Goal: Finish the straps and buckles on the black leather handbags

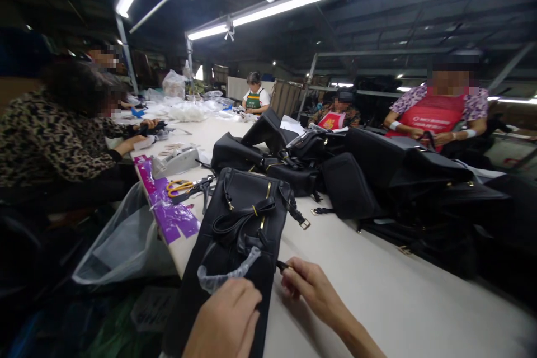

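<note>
A black leather-like bag [247, 218] lies on the table in front of me, with gold zips and a coiled black strap [243, 218] on it. Clear plastic wraps its handle [230, 274]. Over the near part of the bag is my left hand [229, 313], fingers curled and their tips hidden, so what they grip does not show. To the right of the bag, my right hand [308, 288] pinches a short black strap end [282, 264] at the bag's side. A side strap with a buckle [304, 224] hangs off the bag's upper right.
More black bags [377, 168] are heaped along the right and back. Left of my bag are orange-handled scissors [179, 187], pliers [205, 184], a tape dispenser [178, 162] and purple tape [168, 207] on the table edge. A clear plastic bag [130, 240] hangs there. Co-workers sit around.
</note>
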The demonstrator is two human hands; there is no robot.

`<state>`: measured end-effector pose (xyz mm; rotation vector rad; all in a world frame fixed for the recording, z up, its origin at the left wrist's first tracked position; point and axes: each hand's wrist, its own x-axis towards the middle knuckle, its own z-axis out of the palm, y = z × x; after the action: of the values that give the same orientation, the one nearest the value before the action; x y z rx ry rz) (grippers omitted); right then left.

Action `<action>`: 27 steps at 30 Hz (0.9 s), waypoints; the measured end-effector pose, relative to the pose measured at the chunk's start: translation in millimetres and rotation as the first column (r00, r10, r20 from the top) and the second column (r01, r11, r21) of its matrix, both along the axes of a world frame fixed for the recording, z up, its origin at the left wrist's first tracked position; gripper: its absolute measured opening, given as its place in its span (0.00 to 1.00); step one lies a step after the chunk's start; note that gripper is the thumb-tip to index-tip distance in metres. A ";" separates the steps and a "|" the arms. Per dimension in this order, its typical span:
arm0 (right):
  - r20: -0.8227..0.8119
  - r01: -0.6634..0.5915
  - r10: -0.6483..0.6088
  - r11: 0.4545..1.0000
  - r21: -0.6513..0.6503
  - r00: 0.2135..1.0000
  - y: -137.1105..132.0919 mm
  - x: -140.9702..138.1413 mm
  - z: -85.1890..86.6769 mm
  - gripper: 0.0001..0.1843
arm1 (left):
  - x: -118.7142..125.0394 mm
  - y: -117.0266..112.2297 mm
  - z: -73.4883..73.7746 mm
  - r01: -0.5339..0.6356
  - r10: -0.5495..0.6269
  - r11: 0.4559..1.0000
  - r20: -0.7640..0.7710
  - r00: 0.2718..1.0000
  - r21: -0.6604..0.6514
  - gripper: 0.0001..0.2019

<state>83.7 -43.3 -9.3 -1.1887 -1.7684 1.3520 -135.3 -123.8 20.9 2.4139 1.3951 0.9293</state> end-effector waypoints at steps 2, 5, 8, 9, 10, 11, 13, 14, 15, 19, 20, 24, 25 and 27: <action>-0.081 -0.024 0.014 0.993 -0.114 0.997 -10.4 0.6 -3.3 0.25 | 26.6 26.1 4.6 0.007 0.000 0.995 -0.074 0.997 0.101 0.14; -0.252 -0.058 -0.010 0.963 -0.263 0.968 -20.5 3.5 -9.3 0.30 | 50.4 55.6 -0.9 0.154 -0.125 0.982 -0.234 0.964 0.111 0.09; -0.357 -0.070 -0.062 0.936 -0.345 0.932 -23.1 8.8 -15.6 0.30 | 54.6 69.9 -9.6 0.228 -0.211 0.972 -0.242 0.947 0.047 0.03; -0.364 -0.061 -0.077 0.933 -0.354 0.928 -22.8 10.6 -17.5 0.30 | 54.1 72.1 -12.0 0.226 -0.214 0.974 -0.233 0.949 0.028 0.03; -0.375 -0.050 -0.097 0.930 -0.364 0.922 -22.1 12.2 -19.1 0.29 | 53.5 73.4 -14.1 0.221 -0.212 0.975 -0.222 0.952 0.016 0.02; -0.389 -0.036 -0.123 0.926 -0.377 0.913 -21.4 13.6 -20.3 0.29 | 53.1 74.3 -16.0 0.216 -0.210 0.976 -0.212 0.955 0.008 0.02; -0.427 -0.019 -0.176 0.910 -0.415 0.887 -20.3 15.6 -21.2 0.29 | 53.6 74.9 -19.1 0.204 -0.201 0.979 -0.183 0.962 -0.001 0.04; -0.446 -0.019 -0.198 0.900 -0.436 0.873 -20.0 16.2 -21.0 0.30 | 54.4 75.0 -20.1 0.198 -0.196 0.980 -0.165 0.966 -0.008 0.05; -0.461 -0.025 -0.210 0.891 -0.453 0.862 -20.0 16.4 -20.6 0.31 | 55.5 74.9 -20.5 0.191 -0.192 0.981 -0.148 0.970 -0.021 0.05; -0.411 0.002 -0.183 0.915 -0.403 0.893 -22.1 13.5 -21.0 0.30 | 61.3 73.0 -14.6 0.172 -0.185 0.980 -0.131 0.974 -0.103 0.07; -0.368 0.046 -0.184 0.934 -0.353 0.912 -23.0 12.4 -21.7 0.28 | 62.9 72.3 -11.9 0.173 -0.190 0.977 -0.137 0.972 -0.127 0.07; -0.180 0.126 -0.140 0.988 -0.085 0.974 -26.5 12.6 -22.8 0.24 | 67.6 69.3 -3.6 0.187 -0.218 0.962 -0.144 0.965 -0.198 0.10; -0.160 0.100 -0.108 0.993 -0.058 0.981 -27.1 14.0 -22.0 0.24 | 67.9 68.9 -2.8 0.196 -0.227 0.959 -0.136 0.964 -0.206 0.10; -0.161 0.049 -0.061 0.996 -0.073 0.985 -27.3 17.5 -19.6 0.24 | 67.1 68.9 -2.4 0.220 -0.250 0.949 -0.114 0.961 -0.225 0.09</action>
<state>101.2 -70.6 -28.9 -1.1209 -1.5755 1.4445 -68.2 -54.9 18.4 2.4526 1.1461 0.5334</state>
